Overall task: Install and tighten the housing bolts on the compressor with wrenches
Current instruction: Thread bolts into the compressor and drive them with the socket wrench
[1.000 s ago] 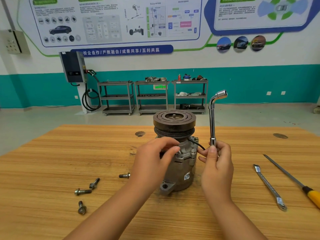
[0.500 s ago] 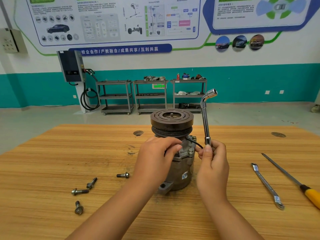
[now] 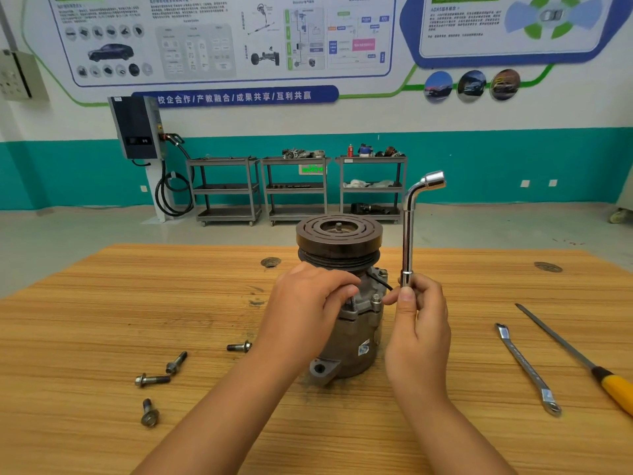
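Left grip pinches a bolt into the compressor, likely hand-starting threads; right grip clasps the L-wrench upright, ready.

loose bolts left — wrench (flat) right

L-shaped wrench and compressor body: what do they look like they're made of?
The L-shaped wrench, held by the right hand, looks like steel, probably chrome-plated: it is mirror-bright with sharp reflections. The compressor body is likely cast aluminium: dull, grainy grey, with moulded lugs. The clutch plate on top is a darker, brownish metal, possibly steel with surface rust; I cannot say for certain.
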Tool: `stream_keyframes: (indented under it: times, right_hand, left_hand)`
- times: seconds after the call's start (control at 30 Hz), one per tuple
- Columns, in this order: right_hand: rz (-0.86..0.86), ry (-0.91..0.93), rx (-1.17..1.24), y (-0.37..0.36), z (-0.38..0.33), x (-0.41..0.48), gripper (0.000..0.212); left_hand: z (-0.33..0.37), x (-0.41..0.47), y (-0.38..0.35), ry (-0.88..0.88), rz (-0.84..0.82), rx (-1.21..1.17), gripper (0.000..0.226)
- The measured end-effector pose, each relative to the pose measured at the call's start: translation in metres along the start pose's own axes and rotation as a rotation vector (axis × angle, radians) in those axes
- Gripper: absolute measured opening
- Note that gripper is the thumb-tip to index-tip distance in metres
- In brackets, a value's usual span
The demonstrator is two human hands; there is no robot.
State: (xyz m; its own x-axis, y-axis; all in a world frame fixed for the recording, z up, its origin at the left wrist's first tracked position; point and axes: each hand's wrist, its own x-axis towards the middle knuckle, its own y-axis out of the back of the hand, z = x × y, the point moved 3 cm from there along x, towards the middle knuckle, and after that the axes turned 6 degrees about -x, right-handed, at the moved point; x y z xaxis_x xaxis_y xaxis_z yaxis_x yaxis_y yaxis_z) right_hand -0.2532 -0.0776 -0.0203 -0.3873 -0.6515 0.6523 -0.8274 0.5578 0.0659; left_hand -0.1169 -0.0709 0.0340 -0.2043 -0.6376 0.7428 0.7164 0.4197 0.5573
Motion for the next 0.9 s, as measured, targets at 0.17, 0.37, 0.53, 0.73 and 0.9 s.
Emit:
stream_keyframes:
  times: [0.17, 0.37, 0.53, 0.73, 0.9]
  right_hand:
    - [-0.024, -0.032, 0.076, 0.001, -0.002, 0.002, 0.017]
    - [-0.1, -0.068, 0.233, 0.002, -0.01, 0.004, 0.011]
    - [-0.205, -0.064, 0.234, -0.004, -0.02, 0.006, 0.014]
    - [-0.222, 0.009, 0.037, -0.007, -0.027, 0.018, 0.015]
    - [-0.184, 0.158, -0.124, -0.009, -0.036, 0.018, 0.012]
  left_hand:
    - [-0.007, -0.004, -0.004, -0.064, -0.045, -0.02, 0.015]
    - [-0.015, -0.012, -0.011, 0.046, 0.024, -0.15, 0.015]
    - [-0.017, -0.018, -0.014, 0.087, 0.027, -0.201, 0.027]
    - [-0.018, -0.024, -0.018, 0.169, 0.063, -0.253, 0.045]
    - [-0.016, -0.026, -0.02, 0.221, 0.113, -0.324, 0.047]
